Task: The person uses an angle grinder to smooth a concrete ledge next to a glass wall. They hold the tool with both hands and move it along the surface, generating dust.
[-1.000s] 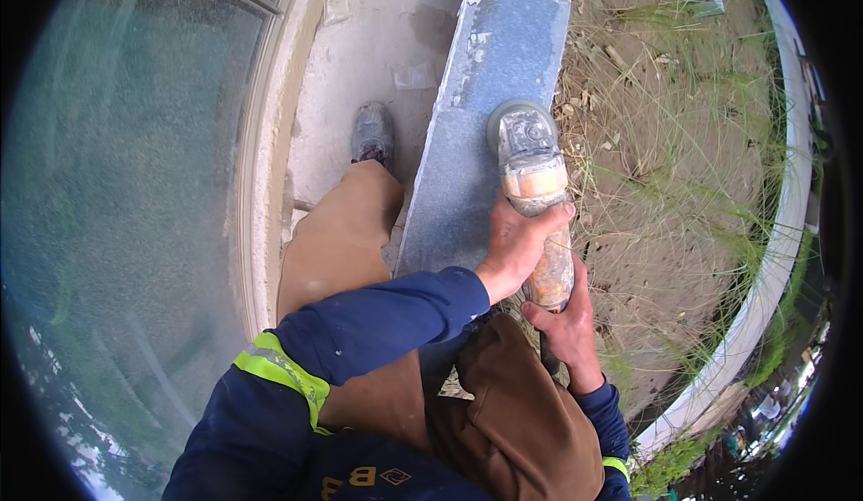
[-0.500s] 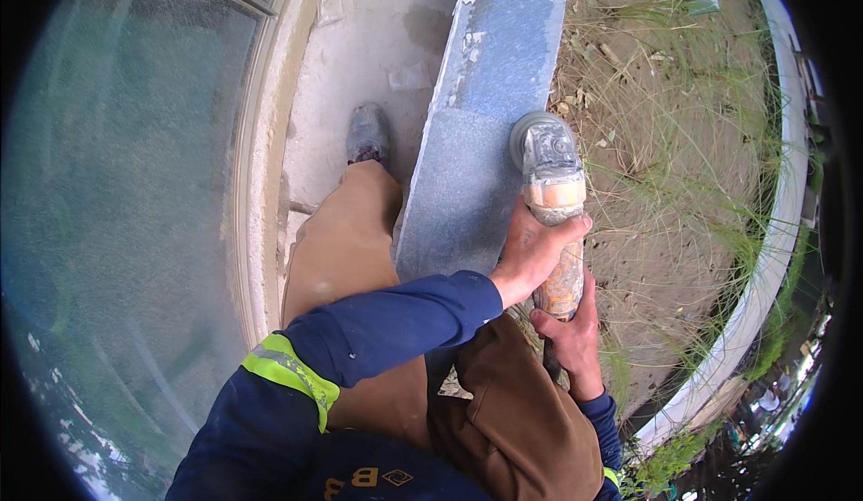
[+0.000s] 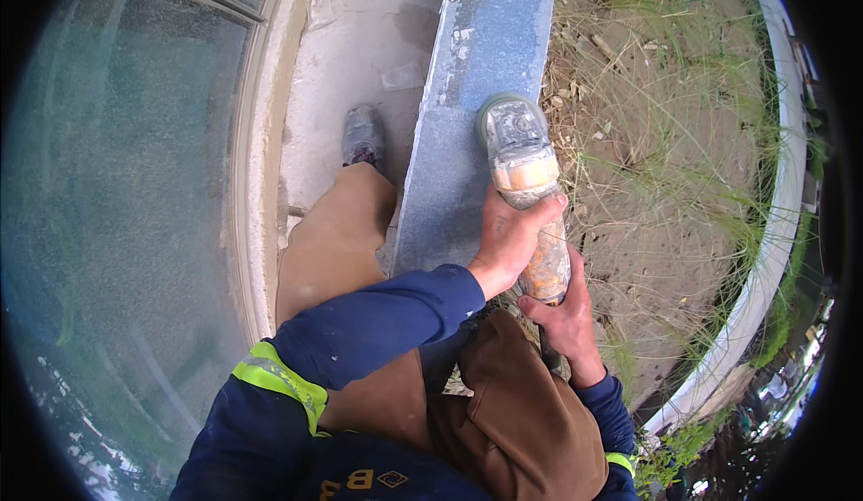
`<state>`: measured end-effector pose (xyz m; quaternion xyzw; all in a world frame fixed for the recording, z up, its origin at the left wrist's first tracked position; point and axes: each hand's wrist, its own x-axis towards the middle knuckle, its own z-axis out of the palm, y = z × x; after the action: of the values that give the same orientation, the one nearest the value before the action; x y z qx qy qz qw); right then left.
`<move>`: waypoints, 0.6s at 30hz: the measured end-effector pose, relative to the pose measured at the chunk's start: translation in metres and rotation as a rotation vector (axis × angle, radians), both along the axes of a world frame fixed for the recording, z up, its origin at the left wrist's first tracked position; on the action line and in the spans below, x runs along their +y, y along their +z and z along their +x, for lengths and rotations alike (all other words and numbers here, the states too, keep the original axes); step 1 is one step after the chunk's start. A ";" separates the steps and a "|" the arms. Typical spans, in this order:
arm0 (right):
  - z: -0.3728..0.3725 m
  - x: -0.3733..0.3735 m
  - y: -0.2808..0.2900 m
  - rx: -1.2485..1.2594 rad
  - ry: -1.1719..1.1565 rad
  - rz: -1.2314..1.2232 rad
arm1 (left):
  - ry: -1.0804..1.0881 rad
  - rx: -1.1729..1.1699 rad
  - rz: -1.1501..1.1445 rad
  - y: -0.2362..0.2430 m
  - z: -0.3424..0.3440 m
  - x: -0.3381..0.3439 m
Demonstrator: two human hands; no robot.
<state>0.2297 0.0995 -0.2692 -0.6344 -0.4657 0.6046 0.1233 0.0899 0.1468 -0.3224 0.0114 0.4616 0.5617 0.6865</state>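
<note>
A dusty orange angle grinder (image 3: 529, 197) rests with its round guarded disc on the right edge of a long grey-blue stone slab (image 3: 481, 79). My left hand (image 3: 508, 239) is wrapped around the grinder's body just behind the head. My right hand (image 3: 562, 317) grips the rear of the handle, lower down. Both arms are in dark blue sleeves with yellow-green bands. My knee in brown trousers (image 3: 337, 240) and a grey shoe (image 3: 362, 134) sit left of the slab.
A pale concrete strip (image 3: 360, 43) runs left of the slab, bordered by a curved kerb and a dark glass pane (image 3: 117, 213). Dry soil with sparse grass (image 3: 665, 133) lies to the right, closed by a white curved kerb (image 3: 778, 195).
The grinder and both hands have shifted slightly to the right and back along the slab's right edge; the grip on it is unchanged.
</note>
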 end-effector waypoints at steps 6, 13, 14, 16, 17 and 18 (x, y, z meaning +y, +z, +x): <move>0.019 -0.015 0.016 0.021 -0.163 -0.085 | -0.116 0.071 0.022 -0.002 0.033 -0.004; 0.006 -0.003 0.003 0.020 -0.035 -0.018 | -0.034 0.007 -0.004 -0.001 0.008 -0.001; 0.001 0.001 0.007 0.001 -0.007 -0.018 | -0.022 0.010 -0.006 -0.001 0.005 -0.001; 0.000 0.000 0.006 0.010 -0.017 -0.022 | -0.017 0.010 -0.011 -0.001 0.003 -0.001; 0.004 -0.004 0.002 0.040 -0.058 -0.026 | -0.027 0.030 -0.001 0.000 0.005 0.000; 0.007 -0.007 0.000 0.069 -0.095 -0.030 | -0.034 0.048 0.010 0.002 0.009 0.001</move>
<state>0.2364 0.0922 -0.2689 -0.6365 -0.4213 0.6263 0.1585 0.0990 0.1477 -0.3201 0.0362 0.4748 0.5517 0.6848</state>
